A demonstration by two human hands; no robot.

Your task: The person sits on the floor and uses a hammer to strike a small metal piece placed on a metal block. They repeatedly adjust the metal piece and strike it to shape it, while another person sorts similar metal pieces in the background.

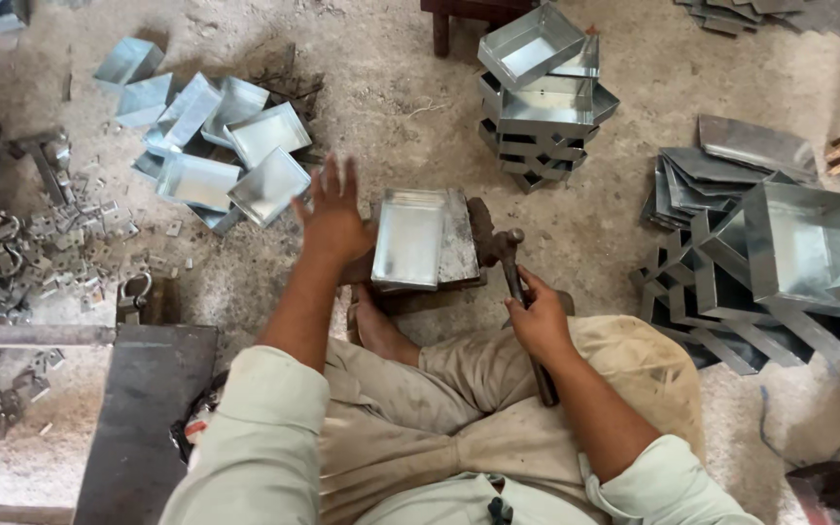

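- Tray [408,239] of shiny sheet metal, lying open side up on dark block [459,248], long axis running away from body.
- Left hand [332,216] just left of tray, lifted, fingers [328,175] spread wide and holding nothing; nearer to tray than other hand.
- Right hand [540,316] to lower right of tray, fingers closed around handle of hammer [519,292]; hammer head close beside right edge of block, apart from tray.
- Loose trays [230,156] lying on floor to upper left of tray; stacked trays [542,97] standing beyond it, to upper right.
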